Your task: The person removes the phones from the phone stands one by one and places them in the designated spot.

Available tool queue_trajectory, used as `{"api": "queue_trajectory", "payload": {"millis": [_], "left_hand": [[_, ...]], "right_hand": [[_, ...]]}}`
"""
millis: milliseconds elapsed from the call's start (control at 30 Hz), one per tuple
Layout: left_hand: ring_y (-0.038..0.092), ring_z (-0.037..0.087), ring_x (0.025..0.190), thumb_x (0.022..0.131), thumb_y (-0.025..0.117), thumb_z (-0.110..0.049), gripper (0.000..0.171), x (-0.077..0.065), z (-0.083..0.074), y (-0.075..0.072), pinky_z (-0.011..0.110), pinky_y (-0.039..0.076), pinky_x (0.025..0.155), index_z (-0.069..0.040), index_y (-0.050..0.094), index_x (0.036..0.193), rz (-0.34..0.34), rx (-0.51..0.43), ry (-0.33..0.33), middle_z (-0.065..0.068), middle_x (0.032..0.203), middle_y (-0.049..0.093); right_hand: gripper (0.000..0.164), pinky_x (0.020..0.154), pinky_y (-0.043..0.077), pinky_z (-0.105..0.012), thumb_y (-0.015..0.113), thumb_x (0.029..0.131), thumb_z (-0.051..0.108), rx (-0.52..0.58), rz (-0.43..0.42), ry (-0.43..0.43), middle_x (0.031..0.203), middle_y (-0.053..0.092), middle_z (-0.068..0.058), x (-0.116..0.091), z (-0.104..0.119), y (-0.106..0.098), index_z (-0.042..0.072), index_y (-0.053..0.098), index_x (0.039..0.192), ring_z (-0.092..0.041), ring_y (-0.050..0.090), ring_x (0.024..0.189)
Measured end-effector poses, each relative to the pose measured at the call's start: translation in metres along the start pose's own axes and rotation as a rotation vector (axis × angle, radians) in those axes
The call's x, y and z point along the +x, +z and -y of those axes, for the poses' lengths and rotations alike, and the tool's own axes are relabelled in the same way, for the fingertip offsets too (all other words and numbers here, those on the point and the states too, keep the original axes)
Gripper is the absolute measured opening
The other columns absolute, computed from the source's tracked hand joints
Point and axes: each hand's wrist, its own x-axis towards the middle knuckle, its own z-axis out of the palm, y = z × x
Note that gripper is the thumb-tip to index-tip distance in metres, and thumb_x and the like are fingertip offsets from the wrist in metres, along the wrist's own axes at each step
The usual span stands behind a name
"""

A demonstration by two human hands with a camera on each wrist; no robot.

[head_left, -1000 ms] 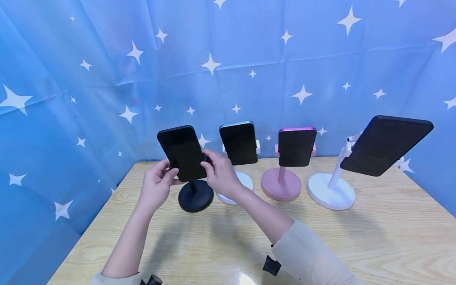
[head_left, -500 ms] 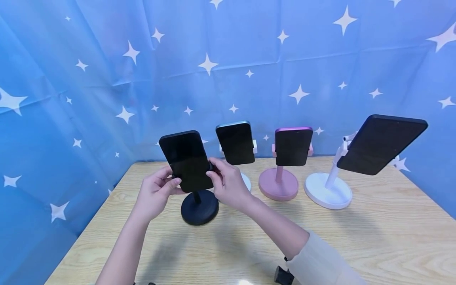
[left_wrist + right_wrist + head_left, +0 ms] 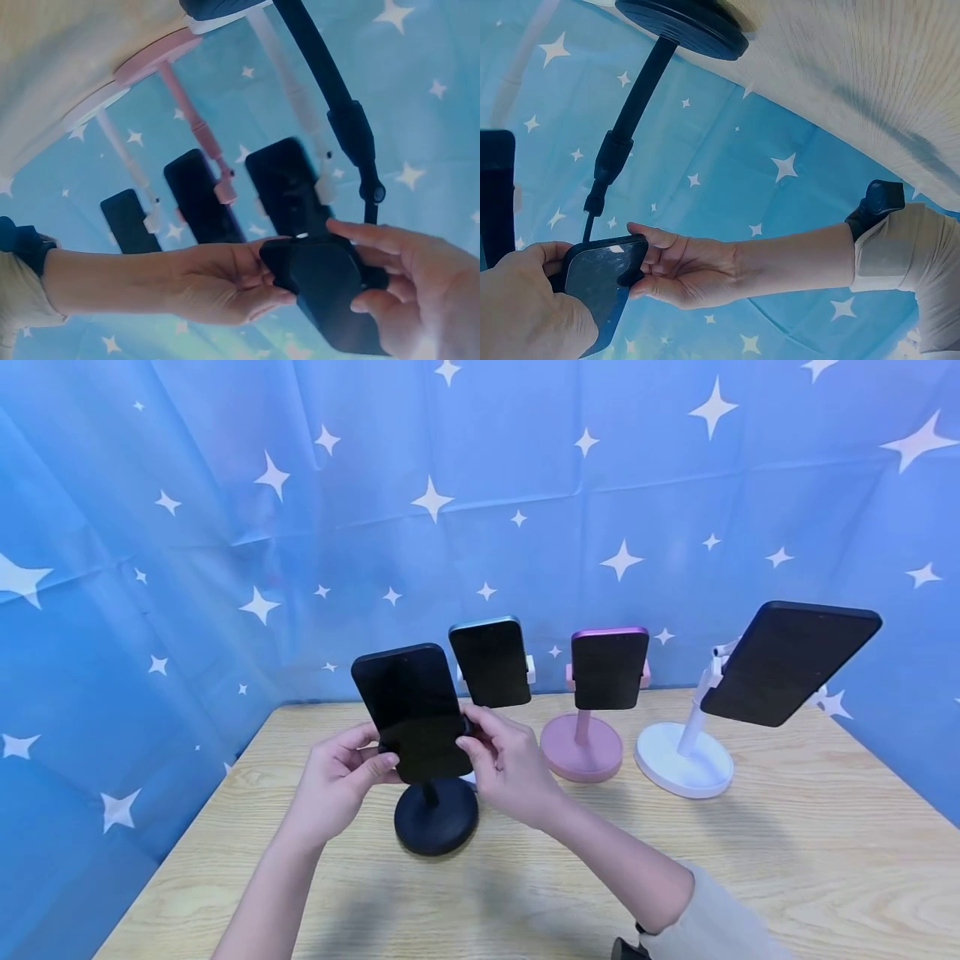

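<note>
- At the near left of the row on the wooden table (image 3: 570,893), the front phone (image 3: 412,714) sits on the black stand (image 3: 437,822), screen dark and tilted back.
- The left hand (image 3: 333,785) pinches one side edge, thumb towards the screen and fingers bent behind; the right hand (image 3: 517,768) pinches the other side at the black clamp (image 3: 467,726). Both grips are closed down around the phone's edges; how much is clamp and how much is phone, I cannot tell.
- Uneven pressure from the two hands could twist the phone out of line, or work it loose if the clamp is not well seated.
- The weight sits high on a thin neck, so a hard pull at the top could tip the stand; whether its round base lies flat, I cannot tell.
- The blue-edged phone (image 3: 491,664) stands close behind the right hand, so a backward swing of those knuckles could knock it.
- The pink stand (image 3: 581,752) and the white stand (image 3: 684,764) with its large dark tablet (image 3: 791,664) are farther right, less at risk.
</note>
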Motion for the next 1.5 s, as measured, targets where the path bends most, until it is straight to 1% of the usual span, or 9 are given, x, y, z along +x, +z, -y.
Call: {"api": "queue_trajectory", "payload": {"millis": [167, 433, 600, 767, 933, 1167, 1233, 1367, 1500], "left_hand": [[0.067, 0.012, 0.083, 0.084, 0.053, 0.013, 0.023, -0.001, -0.002, 0.010, 0.032, 0.054, 0.070, 0.014, 0.055, 0.107, 0.056, -0.091, 0.036, -0.005, 0.098, 0.066], [0.066, 0.010, 0.085, 0.083, 0.052, 0.014, 0.028, 0.002, -0.009, 0.029, 0.032, 0.054, 0.070, 0.023, 0.049, 0.110, 0.104, -0.104, 0.030, -0.008, 0.099, 0.065], [0.066, 0.010, 0.085, 0.080, 0.055, 0.015, 0.028, 0.003, -0.010, 0.042, 0.033, 0.054, 0.069, 0.022, 0.051, 0.107, 0.117, -0.124, 0.018, -0.008, 0.096, 0.065], [0.066, 0.011, 0.085, 0.080, 0.057, 0.013, 0.028, 0.006, -0.009, 0.053, 0.034, 0.054, 0.071, 0.019, 0.053, 0.107, 0.151, -0.139, -0.016, 0.010, 0.099, 0.064], [0.066, 0.010, 0.084, 0.081, 0.059, 0.010, 0.030, 0.010, -0.010, 0.065, 0.034, 0.054, 0.072, 0.017, 0.054, 0.109, 0.198, -0.154, -0.036, 0.028, 0.103, 0.059], [0.065, 0.009, 0.082, 0.081, 0.061, 0.007, 0.031, 0.015, -0.012, 0.083, 0.026, 0.052, 0.069, 0.011, 0.057, 0.112, 0.236, -0.130, -0.053, 0.024, 0.106, 0.060], [0.065, 0.010, 0.083, 0.081, 0.062, 0.006, 0.032, 0.016, -0.013, 0.089, 0.023, 0.051, 0.068, 0.009, 0.058, 0.113, 0.234, -0.112, -0.068, 0.022, 0.107, 0.060], [0.066, 0.016, 0.084, 0.081, 0.063, 0.005, 0.034, 0.019, -0.014, 0.098, 0.024, 0.052, 0.070, 0.007, 0.058, 0.115, 0.238, -0.087, -0.072, 0.022, 0.105, 0.063], [0.066, 0.017, 0.081, 0.080, 0.064, 0.005, 0.036, 0.020, -0.013, 0.106, 0.028, 0.053, 0.072, 0.007, 0.058, 0.116, 0.252, -0.083, -0.068, 0.024, 0.100, 0.064]], "right_hand": [[0.033, 0.052, 0.045, -0.020, 0.059, 0.080, -0.012, -0.028, -0.041, -0.081, 0.088, 0.061, -0.015, -0.008, 0.005, -0.013, -0.012, 0.055, 0.113, -0.011, 0.048, 0.062], [0.036, 0.053, 0.045, -0.018, 0.058, 0.076, -0.019, -0.024, -0.059, -0.142, 0.091, 0.063, -0.018, -0.021, 0.009, -0.033, -0.014, 0.054, 0.111, -0.012, 0.051, 0.064], [0.028, 0.058, 0.047, -0.014, 0.057, 0.084, -0.007, -0.028, -0.094, -0.180, 0.094, 0.063, -0.021, -0.029, 0.010, -0.044, -0.016, 0.054, 0.110, -0.013, 0.054, 0.070], [0.038, 0.058, 0.046, -0.012, 0.051, 0.092, 0.017, -0.056, -0.123, -0.194, 0.091, 0.062, -0.021, -0.037, 0.012, -0.054, -0.016, 0.055, 0.109, -0.010, 0.054, 0.068], [0.044, 0.050, 0.041, -0.013, 0.051, 0.092, 0.022, -0.063, -0.155, -0.210, 0.084, 0.062, -0.021, -0.044, 0.013, -0.066, -0.019, 0.053, 0.110, -0.009, 0.049, 0.060], [0.042, 0.061, 0.045, -0.009, 0.054, 0.090, 0.016, -0.033, -0.199, -0.204, 0.119, 0.060, -0.001, -0.057, 0.011, -0.081, -0.019, 0.052, 0.114, -0.002, 0.056, 0.081], [0.042, 0.056, 0.043, -0.010, 0.055, 0.090, 0.014, -0.036, -0.210, -0.188, 0.120, 0.059, 0.002, -0.061, 0.010, -0.085, -0.019, 0.052, 0.114, -0.002, 0.055, 0.079], [0.038, 0.047, 0.039, -0.015, 0.057, 0.088, 0.011, -0.039, -0.239, -0.162, 0.097, 0.064, -0.003, -0.069, 0.008, -0.092, -0.021, 0.053, 0.108, -0.003, 0.050, 0.066], [0.035, 0.041, 0.033, -0.017, 0.058, 0.088, 0.010, -0.037, -0.242, -0.141, 0.076, 0.056, -0.008, -0.075, 0.009, -0.098, -0.021, 0.053, 0.104, -0.003, 0.043, 0.055]]}}
